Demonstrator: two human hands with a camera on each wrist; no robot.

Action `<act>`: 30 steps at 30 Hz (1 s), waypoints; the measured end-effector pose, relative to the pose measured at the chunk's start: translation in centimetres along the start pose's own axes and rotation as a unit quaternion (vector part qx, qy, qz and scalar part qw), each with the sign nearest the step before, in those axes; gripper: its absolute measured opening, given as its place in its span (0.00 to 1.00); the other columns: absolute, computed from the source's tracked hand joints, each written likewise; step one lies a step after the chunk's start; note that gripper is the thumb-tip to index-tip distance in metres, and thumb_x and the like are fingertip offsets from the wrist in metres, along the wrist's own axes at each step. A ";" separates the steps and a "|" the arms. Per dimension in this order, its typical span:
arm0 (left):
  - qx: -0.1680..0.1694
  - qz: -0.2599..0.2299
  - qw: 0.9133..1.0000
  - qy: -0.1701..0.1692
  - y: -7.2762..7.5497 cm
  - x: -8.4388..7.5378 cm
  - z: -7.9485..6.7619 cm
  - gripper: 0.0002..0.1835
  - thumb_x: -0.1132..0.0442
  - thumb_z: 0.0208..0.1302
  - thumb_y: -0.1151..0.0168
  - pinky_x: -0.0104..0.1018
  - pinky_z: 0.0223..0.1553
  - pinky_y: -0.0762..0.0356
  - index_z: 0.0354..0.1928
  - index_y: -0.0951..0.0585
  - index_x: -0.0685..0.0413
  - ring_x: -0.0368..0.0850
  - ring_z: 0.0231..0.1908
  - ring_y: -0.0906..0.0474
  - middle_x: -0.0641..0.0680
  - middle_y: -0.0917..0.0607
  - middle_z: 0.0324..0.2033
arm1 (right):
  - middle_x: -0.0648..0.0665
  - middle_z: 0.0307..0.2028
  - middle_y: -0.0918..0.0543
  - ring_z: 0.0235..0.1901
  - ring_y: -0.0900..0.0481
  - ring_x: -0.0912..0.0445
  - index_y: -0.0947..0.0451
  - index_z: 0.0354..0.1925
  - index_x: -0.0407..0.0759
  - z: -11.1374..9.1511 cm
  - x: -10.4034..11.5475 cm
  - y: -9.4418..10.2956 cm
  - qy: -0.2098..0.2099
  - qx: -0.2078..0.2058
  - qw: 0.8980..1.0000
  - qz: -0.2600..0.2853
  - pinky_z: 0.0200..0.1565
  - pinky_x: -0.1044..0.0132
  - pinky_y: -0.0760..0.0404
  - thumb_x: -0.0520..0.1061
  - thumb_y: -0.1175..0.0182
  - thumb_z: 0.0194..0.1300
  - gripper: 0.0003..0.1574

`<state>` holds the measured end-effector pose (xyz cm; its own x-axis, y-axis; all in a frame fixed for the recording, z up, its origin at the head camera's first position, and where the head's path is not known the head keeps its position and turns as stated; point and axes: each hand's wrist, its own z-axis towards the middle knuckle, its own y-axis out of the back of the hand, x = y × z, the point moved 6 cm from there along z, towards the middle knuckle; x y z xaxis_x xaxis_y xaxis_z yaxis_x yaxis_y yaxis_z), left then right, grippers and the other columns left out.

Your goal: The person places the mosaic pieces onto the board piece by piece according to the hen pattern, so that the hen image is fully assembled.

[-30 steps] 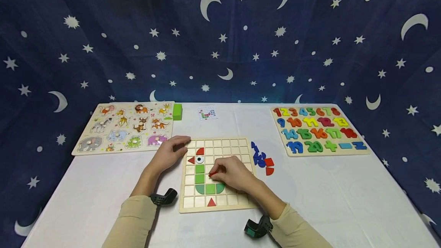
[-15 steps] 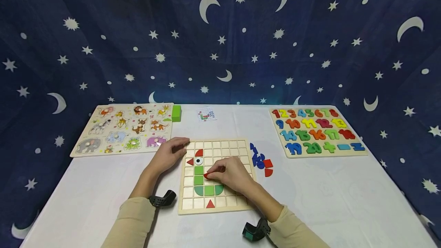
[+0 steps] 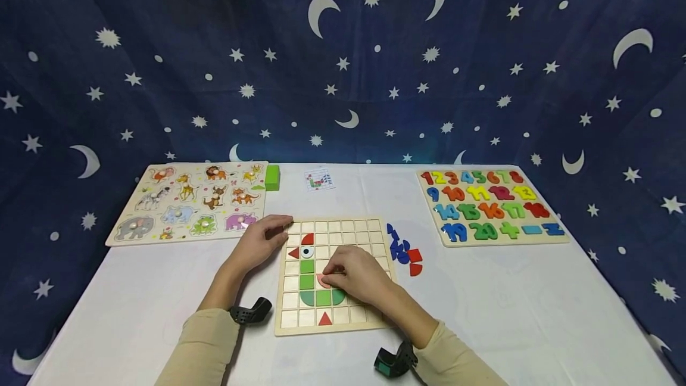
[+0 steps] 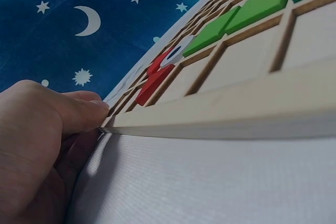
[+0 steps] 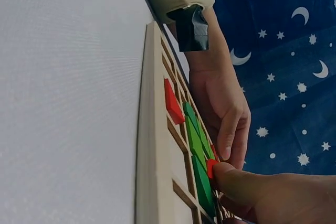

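Note:
My left hand (image 3: 259, 245) holds the upper left corner of a wooden grid board (image 3: 321, 333), its fingertips on the frame. My right hand (image 3: 358, 271) pinches a red quarter-circle piece (image 3: 321, 280) low over the cell right of the lower green square (image 3: 306, 282). Its fingertips partly cover the piece; in the right wrist view the red edge (image 5: 211, 168) shows beside the thumb. Other pieces lie in the grid: a round eye tile (image 3: 306, 252), a red quarter circle (image 3: 308, 239), a red triangle (image 3: 293, 253), dark green quarter circles (image 3: 307, 298) and another red triangle (image 3: 324, 319).
Loose blue pieces (image 3: 402, 257), a red square (image 3: 415, 255) and a red quarter circle (image 3: 415, 270) lie right of the board. Behind it is a small pattern card (image 3: 320, 179). An animal puzzle (image 3: 200, 201), green block (image 3: 272, 178) and number puzzle (image 3: 490, 207) stand farther back.
My right hand has shifted the red quarter circle left, then slightly toward me, and it now lies flatter at the cell beside the green square. The left hand has stayed at the corner.

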<state>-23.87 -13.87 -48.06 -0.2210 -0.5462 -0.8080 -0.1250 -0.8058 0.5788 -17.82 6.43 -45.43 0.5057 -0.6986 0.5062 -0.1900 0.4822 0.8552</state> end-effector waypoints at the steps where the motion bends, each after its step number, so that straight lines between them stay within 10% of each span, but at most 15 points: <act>1: 0.000 0.000 1.000 0.001 0.0 0.0 0.0 0.21 0.67 0.63 0.40 0.53 0.68 0.38 0.58 0.23 0.56 0.57 0.63 0.31 0.57 0.22 0.58 | 0.62 0.30 0.20 0.34 0.25 0.66 0.14 0.29 0.57 0.0 0.0 0.0 0.003 0.002 1.000 -0.005 0.40 0.71 0.23 0.55 0.34 0.58 0.07; 16: 0.003 -0.007 1.000 0.008 0.0 0.1 -0.1 0.20 0.65 0.63 0.41 0.53 0.68 0.38 0.58 0.23 0.56 0.55 0.64 0.31 0.56 0.22 0.58 | 0.59 0.33 0.18 0.36 0.22 0.64 0.12 0.35 0.54 -0.7 1.4 0.9 0.080 0.022 0.990 -0.117 0.38 0.71 0.21 0.53 0.35 0.59 0.09; 30: 0.002 -0.002 1.000 0.008 0.0 0.0 -0.1 0.20 0.66 0.63 0.41 0.53 0.67 0.37 0.58 0.23 0.56 0.56 0.64 0.31 0.57 0.22 0.58 | 0.52 0.38 0.17 0.34 0.24 0.61 0.16 0.46 0.48 -1.5 -7.1 7.3 -0.053 0.125 0.991 0.006 0.37 0.68 0.22 0.46 0.35 0.60 0.14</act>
<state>-23.77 -13.88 -48.03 -0.2058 -0.5461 -0.8120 -0.1306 -0.8071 0.5758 -21.56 15.72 -43.00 0.4142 -0.7515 0.5135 -0.4044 0.3535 0.8435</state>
